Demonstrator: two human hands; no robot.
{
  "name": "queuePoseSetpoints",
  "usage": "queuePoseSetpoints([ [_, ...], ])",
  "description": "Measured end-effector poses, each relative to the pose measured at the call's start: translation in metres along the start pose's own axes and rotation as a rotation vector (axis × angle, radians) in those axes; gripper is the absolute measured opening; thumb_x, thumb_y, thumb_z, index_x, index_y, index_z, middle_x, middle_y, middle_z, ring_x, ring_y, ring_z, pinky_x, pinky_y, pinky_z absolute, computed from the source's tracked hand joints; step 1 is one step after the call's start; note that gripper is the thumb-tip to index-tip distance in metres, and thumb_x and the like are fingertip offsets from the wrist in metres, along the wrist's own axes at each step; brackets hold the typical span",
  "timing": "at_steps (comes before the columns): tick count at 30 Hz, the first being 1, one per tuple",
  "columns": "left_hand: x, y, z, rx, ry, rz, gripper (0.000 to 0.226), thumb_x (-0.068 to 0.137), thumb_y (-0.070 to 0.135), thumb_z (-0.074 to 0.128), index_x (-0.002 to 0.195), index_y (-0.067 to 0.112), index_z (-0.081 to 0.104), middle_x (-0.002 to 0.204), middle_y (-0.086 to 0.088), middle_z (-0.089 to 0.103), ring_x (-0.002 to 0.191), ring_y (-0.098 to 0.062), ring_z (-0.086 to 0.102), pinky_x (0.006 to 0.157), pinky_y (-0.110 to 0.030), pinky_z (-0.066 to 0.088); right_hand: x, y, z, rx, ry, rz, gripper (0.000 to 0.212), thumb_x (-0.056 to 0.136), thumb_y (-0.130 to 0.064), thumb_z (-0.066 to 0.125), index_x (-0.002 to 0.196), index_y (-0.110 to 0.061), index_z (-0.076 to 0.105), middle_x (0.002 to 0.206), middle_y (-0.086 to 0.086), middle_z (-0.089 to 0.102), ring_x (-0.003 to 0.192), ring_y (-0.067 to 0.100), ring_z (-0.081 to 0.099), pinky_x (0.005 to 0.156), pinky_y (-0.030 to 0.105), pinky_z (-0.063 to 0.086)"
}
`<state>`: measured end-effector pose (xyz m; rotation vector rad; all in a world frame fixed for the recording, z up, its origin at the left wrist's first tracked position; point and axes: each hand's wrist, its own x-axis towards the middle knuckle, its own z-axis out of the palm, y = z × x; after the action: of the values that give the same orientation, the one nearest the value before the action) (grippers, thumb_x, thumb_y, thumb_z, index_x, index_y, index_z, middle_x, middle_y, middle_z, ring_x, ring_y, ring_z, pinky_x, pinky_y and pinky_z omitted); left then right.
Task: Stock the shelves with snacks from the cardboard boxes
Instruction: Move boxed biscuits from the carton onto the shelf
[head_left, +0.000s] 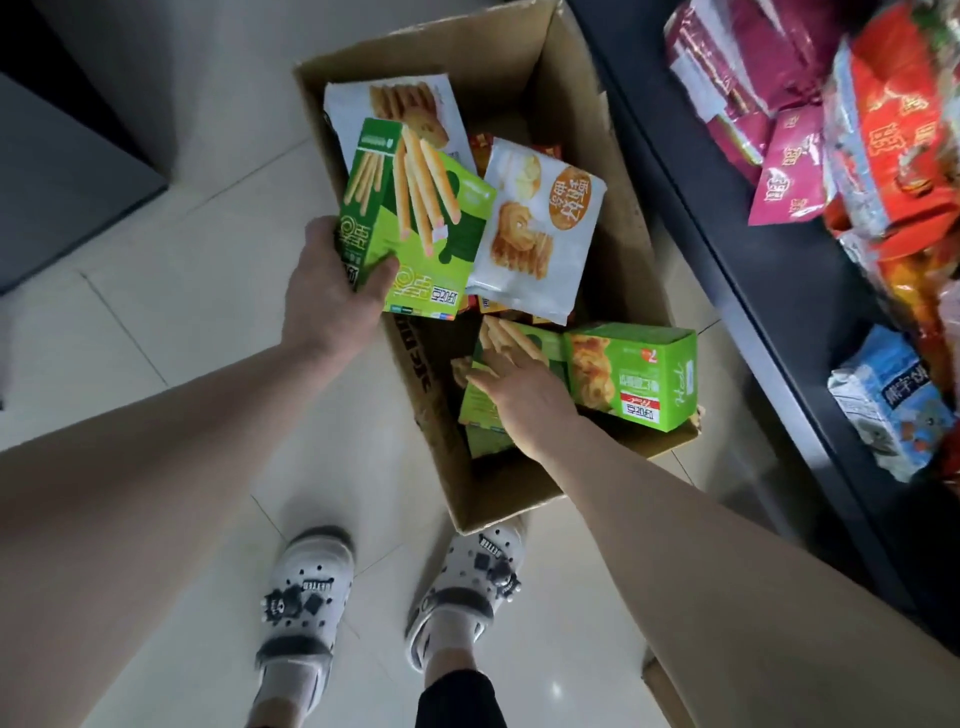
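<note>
As I stand over the open cardboard carton (519, 78) on the tiled floor (208, 270), it fills the middle of my view, its long sides running from 6 toward 12 o'clock. My left grip (332, 291) is at the carton's 9 o'clock rim. Its fingers and thumb are curled round the lower end of a pair of green stick-biscuit boxes (436, 239), the narrower one lying over the wider. Both are raised over the carton and tilt toward 1 o'clock.

My right grip (519, 395) is inside the carton near its 6 o'clock end and holds nothing. Its fingers are straight and spread, lying flat on a green stick-printed box (524, 340). Just beside it at 3 o'clock, a green cookie box (639, 374) leans on the carton's right wall. Toward 12 o'clock a white cookie bag (540, 228) lies on top, its left edge hidden behind the pair I hold. A second white bag (395, 104) stands at the far left wall. Orange packs (483, 143) show beneath them; I cannot tell how many.

Close by the carton at 3 o'clock, the dark shelf (727, 270) runs from 12 to 5 o'clock. It carries magenta bags (753, 67), red bags (898, 130) and a blue-and-white bag (883, 400). A dark cabinet (62, 171) stands at 9 to 10 o'clock. At 6 o'clock my white clogs (306, 587) stand on the floor, the right one at the carton's near corner.
</note>
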<state>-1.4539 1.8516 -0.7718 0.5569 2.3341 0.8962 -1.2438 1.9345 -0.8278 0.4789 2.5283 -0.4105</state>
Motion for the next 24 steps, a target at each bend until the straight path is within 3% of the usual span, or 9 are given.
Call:
queuePoseSetpoints([
  [2, 0.006, -0.006, 0.001, -0.017, -0.011, -0.015, 0.051, 0.094, 0.036, 0.063, 0.133, 0.01, 0.042, 0.109, 0.004, 0.057, 0.097, -0.017, 0.054, 0.078, -0.026, 0.039, 0.012, -0.001, 0.011, -0.062, 0.001, -0.049, 0.048, 0.069, 0.005, 0.081, 0.112, -0.016, 0.076, 0.124, 0.014, 0.068, 0.116, 0.044, 0.062, 0.086, 0.054, 0.057],
  [3, 0.01, -0.009, 0.001, -0.033, -0.012, -0.03, 0.05, 0.095, 0.036, 0.062, 0.133, 0.01, 0.042, 0.109, 0.005, 0.057, 0.097, -0.016, 0.054, 0.078, -0.025, 0.038, 0.017, -0.003, 0.013, -0.094, -0.013, -0.081, 0.046, 0.068, 0.004, 0.081, 0.11, -0.017, 0.077, 0.127, 0.012, 0.068, 0.12, 0.044, 0.06, 0.09, 0.055, 0.055],
  [6, 0.016, -0.016, 0.003, -0.073, -0.01, -0.046, 0.049, 0.096, 0.038, 0.061, 0.133, 0.01, 0.044, 0.108, 0.005, 0.057, 0.098, -0.016, 0.055, 0.079, -0.023, 0.038, 0.026, 0.001, 0.023, -0.205, -0.054, -0.166, 0.044, 0.082, -0.004, 0.072, 0.122, -0.019, 0.071, 0.141, 0.007, 0.059, 0.137, 0.042, 0.044, 0.11, 0.054, 0.038],
  [9, 0.016, -0.017, 0.005, -0.088, -0.011, -0.04, 0.05, 0.096, 0.037, 0.062, 0.132, 0.009, 0.044, 0.109, 0.004, 0.058, 0.099, -0.017, 0.056, 0.08, -0.025, 0.04, 0.026, 0.007, 0.02, -0.335, -0.062, -0.181, 0.044, 0.073, -0.015, 0.083, 0.115, -0.023, 0.075, 0.124, 0.006, 0.068, 0.121, 0.04, 0.057, 0.107, 0.05, 0.044],
  [14, 0.014, -0.01, 0.005, -0.112, -0.034, -0.07, 0.05, 0.095, 0.035, 0.063, 0.132, 0.009, 0.043, 0.11, 0.003, 0.058, 0.099, -0.017, 0.056, 0.079, -0.024, 0.039, 0.018, 0.038, -0.021, -0.585, -0.263, -0.098, 0.04, 0.099, -0.036, 0.051, 0.138, -0.04, 0.051, 0.14, 0.005, 0.041, 0.133, 0.032, 0.034, 0.108, 0.045, 0.031],
  [17, 0.013, -0.005, 0.003, -0.109, -0.051, -0.101, 0.051, 0.094, 0.035, 0.064, 0.132, 0.009, 0.042, 0.112, 0.001, 0.057, 0.1, -0.018, 0.055, 0.081, -0.027, 0.04, 0.008, 0.052, -0.043, -0.491, -0.286, -0.073, 0.039, 0.101, -0.025, 0.049, 0.138, -0.038, 0.053, 0.139, 0.008, 0.04, 0.132, 0.031, 0.035, 0.102, 0.04, 0.035],
  [20, 0.004, 0.003, -0.002, -0.092, -0.043, -0.156, 0.052, 0.093, 0.035, 0.065, 0.132, 0.009, 0.043, 0.118, -0.003, 0.06, 0.101, -0.02, 0.054, 0.081, -0.027, 0.04, -0.01, 0.055, -0.064, -0.339, -0.192, -0.06, 0.04, 0.097, -0.016, 0.054, 0.135, -0.029, 0.057, 0.141, 0.011, 0.038, 0.131, 0.032, 0.036, 0.097, 0.04, 0.037],
  [22, -0.004, 0.012, -0.009, -0.07, -0.041, -0.171, 0.052, 0.092, 0.035, 0.065, 0.132, 0.009, 0.043, 0.12, -0.007, 0.061, 0.1, -0.022, 0.055, 0.08, -0.029, 0.04, -0.022, 0.054, -0.082, -0.242, -0.14, 0.043, 0.048, 0.089, -0.025, 0.069, 0.135, -0.025, 0.053, 0.146, 0.009, 0.034, 0.134, 0.031, 0.032, 0.103, 0.041, 0.038],
  [24, -0.012, 0.021, -0.022, -0.053, -0.045, -0.183, 0.052, 0.092, 0.035, 0.066, 0.131, 0.009, 0.044, 0.121, -0.009, 0.061, 0.104, -0.026, 0.057, 0.081, -0.031, 0.042, -0.034, 0.051, -0.106, -0.013, -0.155, 0.231, 0.07, 0.075, -0.046, 0.082, 0.132, -0.021, 0.052, 0.143, 0.005, 0.042, 0.132, 0.029, 0.037, 0.102, 0.041, 0.042],
])
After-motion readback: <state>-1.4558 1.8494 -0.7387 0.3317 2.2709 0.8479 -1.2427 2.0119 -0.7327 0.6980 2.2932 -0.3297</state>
